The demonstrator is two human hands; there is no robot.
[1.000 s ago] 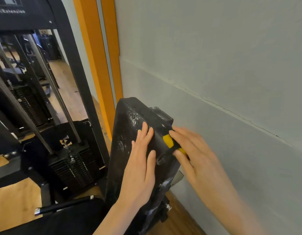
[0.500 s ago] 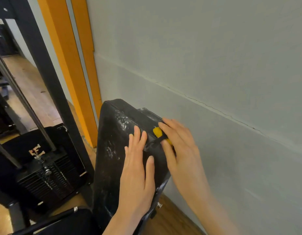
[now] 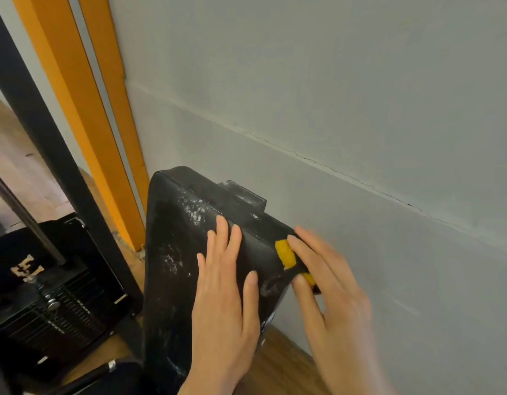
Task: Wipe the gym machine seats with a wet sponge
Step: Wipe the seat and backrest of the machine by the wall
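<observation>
Yellow sponge (image 3: 286, 253) pressed against the right edge of the black seat pad (image 3: 175, 252), low in the middle of the view, just beside the grey wall (image 3: 360, 109). Only two yellow patches showing, the rest hidden under fingers; long axis seemingly running along the pad's edge, from upper left to lower right, though too covered to tell for sure. Clamped by the right hand (image 3: 329, 283): fingers curled over the sponge from the wall side, thumb below, hand slightly blurred. Pad standing nearly upright, long axis running from the floor up, top end tilted far and slightly left, broad face turned left and toward the viewer. Whitish streaks and flecks scattered over the face, thickest near the top. A black bracket (image 3: 243, 196) jutting from behind the pad's top, next to the wall.

Left hand (image 3: 223, 303) laid flat on the pad's face, fingers straight and slightly spread, pointing up, gripping nothing, a short way left of the sponge.

Further left, an orange vertical strip (image 3: 75, 115) along the wall, then a black upright post (image 3: 47, 138) of the machine frame. Weight stack (image 3: 52, 315) at the near left. Wooden floor (image 3: 281, 369) below, between pad and wall.
</observation>
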